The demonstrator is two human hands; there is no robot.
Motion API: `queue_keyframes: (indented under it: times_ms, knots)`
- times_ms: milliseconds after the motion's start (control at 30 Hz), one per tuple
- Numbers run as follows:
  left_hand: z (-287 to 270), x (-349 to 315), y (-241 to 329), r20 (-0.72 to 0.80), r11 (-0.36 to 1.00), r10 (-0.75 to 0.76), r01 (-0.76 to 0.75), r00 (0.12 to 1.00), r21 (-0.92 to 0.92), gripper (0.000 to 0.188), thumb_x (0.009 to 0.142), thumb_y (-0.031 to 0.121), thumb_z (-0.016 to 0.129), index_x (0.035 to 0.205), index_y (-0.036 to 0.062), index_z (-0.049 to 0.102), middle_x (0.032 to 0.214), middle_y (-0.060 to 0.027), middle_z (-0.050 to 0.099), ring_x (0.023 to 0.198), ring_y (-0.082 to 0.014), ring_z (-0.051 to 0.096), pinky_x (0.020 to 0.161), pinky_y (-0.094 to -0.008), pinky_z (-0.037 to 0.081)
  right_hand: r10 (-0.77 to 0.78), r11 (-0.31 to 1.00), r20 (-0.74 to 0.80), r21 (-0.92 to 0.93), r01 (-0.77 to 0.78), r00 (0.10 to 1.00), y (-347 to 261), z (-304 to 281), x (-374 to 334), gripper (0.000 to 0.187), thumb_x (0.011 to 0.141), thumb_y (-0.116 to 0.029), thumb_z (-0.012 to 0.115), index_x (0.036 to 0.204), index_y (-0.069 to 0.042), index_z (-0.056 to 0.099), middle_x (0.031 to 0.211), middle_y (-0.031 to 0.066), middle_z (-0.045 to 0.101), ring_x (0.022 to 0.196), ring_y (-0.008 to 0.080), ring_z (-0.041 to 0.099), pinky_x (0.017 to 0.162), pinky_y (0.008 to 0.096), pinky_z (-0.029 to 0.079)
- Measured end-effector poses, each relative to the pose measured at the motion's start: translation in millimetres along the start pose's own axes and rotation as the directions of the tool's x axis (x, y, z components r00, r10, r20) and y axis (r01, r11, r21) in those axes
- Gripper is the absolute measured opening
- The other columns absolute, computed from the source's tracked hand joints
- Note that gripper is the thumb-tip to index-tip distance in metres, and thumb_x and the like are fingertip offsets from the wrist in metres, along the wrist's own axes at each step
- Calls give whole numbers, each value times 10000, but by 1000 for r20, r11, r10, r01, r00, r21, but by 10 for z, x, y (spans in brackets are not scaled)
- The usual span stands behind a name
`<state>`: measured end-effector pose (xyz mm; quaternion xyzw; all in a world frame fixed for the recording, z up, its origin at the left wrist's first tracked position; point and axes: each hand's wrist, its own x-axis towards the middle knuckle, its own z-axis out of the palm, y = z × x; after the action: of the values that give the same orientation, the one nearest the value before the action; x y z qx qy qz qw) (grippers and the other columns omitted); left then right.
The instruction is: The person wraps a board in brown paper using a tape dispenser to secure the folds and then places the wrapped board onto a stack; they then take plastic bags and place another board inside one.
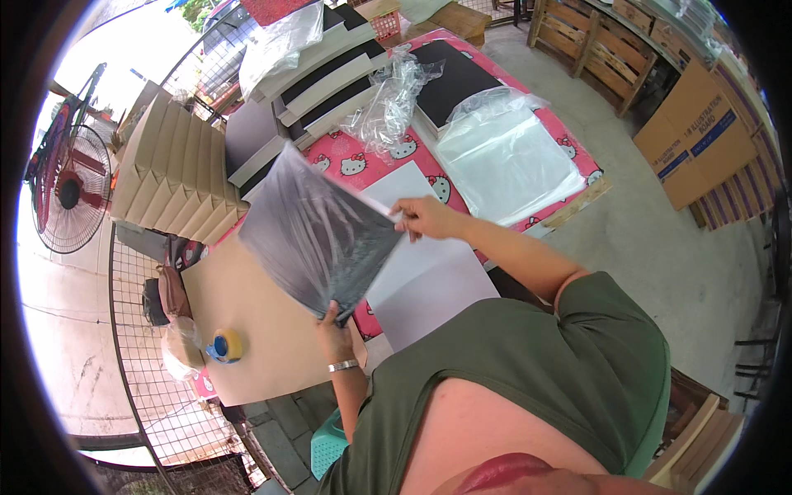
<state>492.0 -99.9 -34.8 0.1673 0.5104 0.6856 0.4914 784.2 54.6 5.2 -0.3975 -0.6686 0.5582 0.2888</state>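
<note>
Over the table I hold a dark board in a clear plastic sleeve [320,227], tilted, with wrinkles in the film. My left hand [333,338] is closed on its near corner, a bracelet on the wrist. At its right corner, my right hand [425,219] pinches the edge between thumb and fingers. Pale white sheets [429,285] lie beneath and to the right of it. A pile of clear plastic sleeves [511,161] rests further right, beside a black board [454,78]. Crumpled clear plastic [392,103] lies toward the far side.
A patterned pink cover [355,167] lines the table. Stacks of black-and-white boards [330,91] and brown-wrapped packs [169,169] rise at the far left. A roll of tape [226,346] sits on brown paper [268,318]. A fan [70,190] stands left, cardboard boxes [701,136] right.
</note>
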Motion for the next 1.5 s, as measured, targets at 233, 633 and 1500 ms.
queue_keyframes:
  times_ms: [233,633,1500]
  knots:
    - [-1179,468,114,-372,992,-126,122,920,-34,407,877,32,599,1214,-88,405,1249,-207,466,975,-349,579,814,-487,580,-581,799,-618,-558,225,530,624,-1620,993,186,751,-120,651,923,-56,678,917,148,647,942,311,602,839,412,481]
    - [-1481,396,-102,-548,969,8,128,836,210,501,860,42,628,1280,-22,360,1245,-217,480,954,-275,615,661,-353,548,222,650,-343,-646,-401,913,1055,-2636,584,788,696,-475,723,1254,47,529,1211,238,576,1148,360,541,971,414,419]
    - [1811,-325,9,632,743,-297,-242,715,623,163,864,63,646,1003,-3,592,980,-68,630,881,-96,590,754,-256,477,-356,910,-339,-338,241,871,-595,-49,-935,100,827,-84,653,911,-41,620,719,80,621,619,180,594,593,294,469]
